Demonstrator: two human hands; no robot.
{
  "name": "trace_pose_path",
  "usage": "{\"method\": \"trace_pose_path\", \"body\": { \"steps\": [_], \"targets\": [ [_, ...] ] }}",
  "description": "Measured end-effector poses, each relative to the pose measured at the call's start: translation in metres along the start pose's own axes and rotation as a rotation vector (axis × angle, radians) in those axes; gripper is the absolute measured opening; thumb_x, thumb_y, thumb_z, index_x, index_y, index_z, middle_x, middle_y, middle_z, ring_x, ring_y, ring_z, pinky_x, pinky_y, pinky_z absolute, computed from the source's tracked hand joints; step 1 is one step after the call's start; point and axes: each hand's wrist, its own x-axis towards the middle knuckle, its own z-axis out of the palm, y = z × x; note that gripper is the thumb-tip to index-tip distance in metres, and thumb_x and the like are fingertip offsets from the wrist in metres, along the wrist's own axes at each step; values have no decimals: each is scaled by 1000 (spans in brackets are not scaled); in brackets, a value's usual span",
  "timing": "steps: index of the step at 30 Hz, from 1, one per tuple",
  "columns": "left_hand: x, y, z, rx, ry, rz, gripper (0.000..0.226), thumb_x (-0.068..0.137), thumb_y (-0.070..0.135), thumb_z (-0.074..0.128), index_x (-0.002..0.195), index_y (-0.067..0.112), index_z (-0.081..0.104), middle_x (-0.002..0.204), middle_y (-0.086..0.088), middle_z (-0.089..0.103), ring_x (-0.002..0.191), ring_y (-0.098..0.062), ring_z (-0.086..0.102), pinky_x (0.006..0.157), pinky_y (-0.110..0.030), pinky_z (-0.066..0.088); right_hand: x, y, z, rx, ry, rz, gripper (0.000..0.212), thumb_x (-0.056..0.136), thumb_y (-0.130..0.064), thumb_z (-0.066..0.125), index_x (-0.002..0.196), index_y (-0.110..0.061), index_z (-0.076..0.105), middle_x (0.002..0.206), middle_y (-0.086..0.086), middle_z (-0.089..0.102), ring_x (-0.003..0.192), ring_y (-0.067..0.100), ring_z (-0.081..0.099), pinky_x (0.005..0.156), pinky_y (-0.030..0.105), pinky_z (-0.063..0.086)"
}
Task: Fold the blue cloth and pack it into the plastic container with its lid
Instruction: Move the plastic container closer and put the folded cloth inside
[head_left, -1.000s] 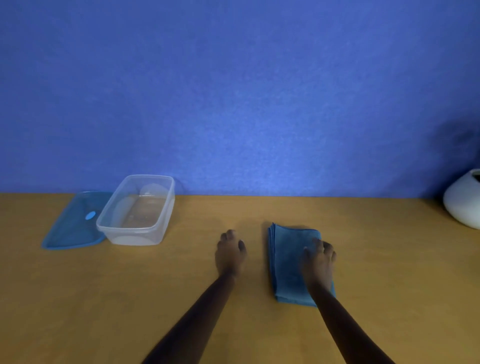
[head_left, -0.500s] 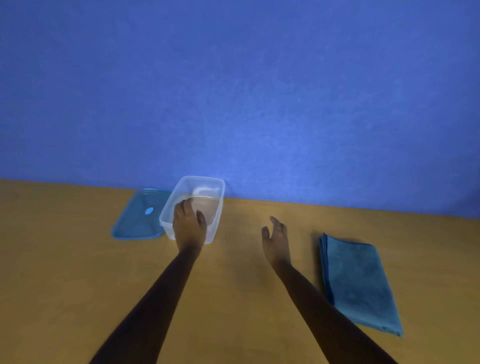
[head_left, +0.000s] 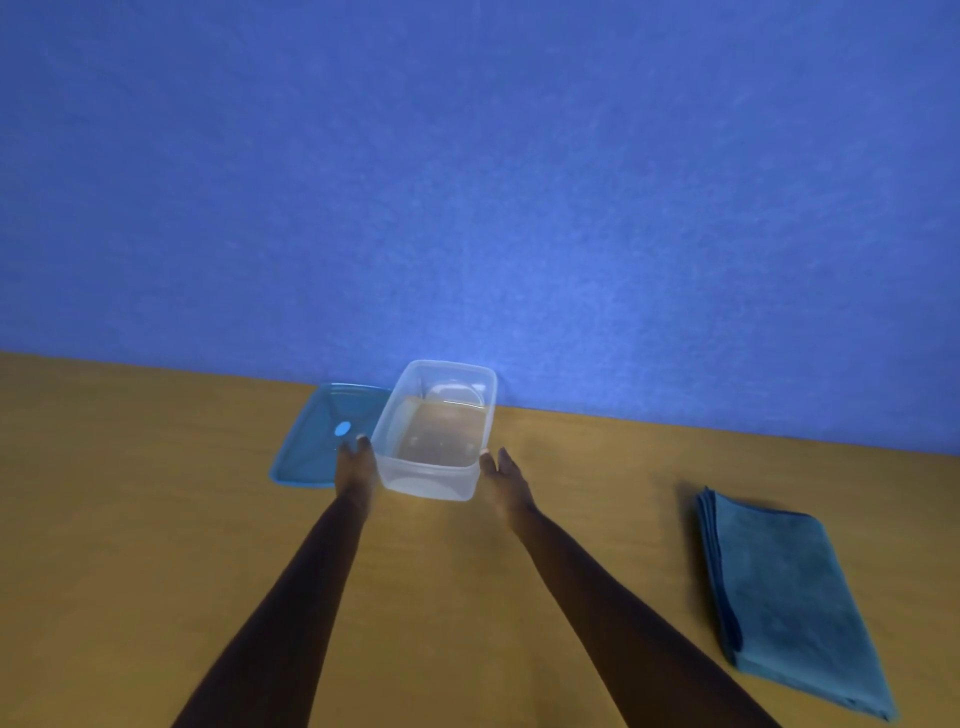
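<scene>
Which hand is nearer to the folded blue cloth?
The right hand. It is at the container's right side, with bare table between it and the cloth. The left hand is at the container's left side, farther away.

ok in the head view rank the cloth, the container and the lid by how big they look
1. Folded blue cloth: largest, though it lies nearest the camera, which inflates it.
2. Clear container and blue lid: unsure. The container and the left hand hide part of the lid, so I won't rank them.

Clear container (head_left: 434, 436); blue lid (head_left: 322, 441); teal-blue cloth (head_left: 784, 603); ochre table (head_left: 130, 519).
</scene>
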Motion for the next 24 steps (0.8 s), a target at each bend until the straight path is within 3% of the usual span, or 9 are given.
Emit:
{"method": "trace_pose_path", "body": {
  "steps": [3, 6, 9, 12, 14, 18, 20, 22, 24],
  "targets": [
    [-3, 0, 0, -135, -109, 6, 29, 101, 12, 33, 116, -7, 48, 106, -17, 44, 101, -27, 44, 87, -36, 34, 6, -2, 12, 121, -13, 57, 50, 100, -35, 31, 138, -3, 39, 145, 18, 42, 131, 32, 43, 107, 36, 34],
    [-1, -3, 3, -209, -181, -57, 19, 102, 17, 30, 108, 8, 46, 105, -14, 45, 100, -21, 39, 85, -32, 32, 10, -2, 22, 240, -62, 95, 50, 100, -34, 31, 135, -1, 44, 140, 21, 48, 126, 33, 48, 108, 42, 38],
    [5, -8, 3, -171, -209, -91, 17, 102, 18, 31, 97, 10, 47, 81, -7, 44, 96, -19, 32, 71, -27, 34, 13, 2, 28, 246, -106, 102, 46, 99, -30, 36, 136, -3, 42, 133, 16, 52, 115, 24, 51, 88, 29, 42],
    [5, -10, 3, -64, -207, -115, 27, 100, 14, 36, 122, 4, 48, 102, -14, 52, 102, -20, 36, 90, -36, 39, 14, 6, 27, 219, -108, 93, 42, 96, -22, 45, 134, -5, 44, 125, 15, 56, 107, 26, 53, 80, 27, 40],
    [2, -11, 6, -85, -177, -111, 37, 98, 11, 38, 131, -5, 40, 132, -28, 46, 110, -30, 45, 107, -47, 35, 15, 6, 25, 236, -95, 82, 42, 95, -18, 47, 135, -7, 44, 127, 16, 56, 113, 30, 54, 85, 30, 44],
    [-10, -6, 14, -92, -166, -100, 41, 98, 10, 38, 137, -2, 36, 147, -23, 36, 133, -35, 38, 113, -44, 30, 11, 7, 11, 288, -88, 56, 43, 95, -16, 47, 137, -11, 43, 136, 15, 53, 124, 32, 50, 107, 43, 40],
    [-17, -4, 21, -131, -167, -111, 41, 98, 12, 38, 137, -1, 37, 142, -21, 42, 125, -28, 43, 110, -41, 33, 9, 10, 1, 313, -69, 47, 43, 95, -16, 47, 137, -12, 44, 136, 14, 53, 124, 32, 51, 109, 44, 39],
    [-30, -1, 34, -153, -161, -93, 40, 97, 9, 40, 134, -5, 41, 118, -17, 48, 106, -19, 42, 97, -35, 37, 3, 16, -13, 333, -26, 49, 43, 94, -14, 47, 137, -11, 45, 136, 15, 53, 124, 32, 51, 109, 44, 39],
    [-45, 1, 49, -194, -152, -79, 37, 95, 5, 42, 129, -8, 45, 106, -20, 48, 98, -26, 45, 88, -35, 38, -5, 22, -29, 363, 22, 41, 41, 94, -14, 47, 136, -11, 46, 135, 15, 55, 124, 31, 51, 108, 43, 38]
  ]
}}
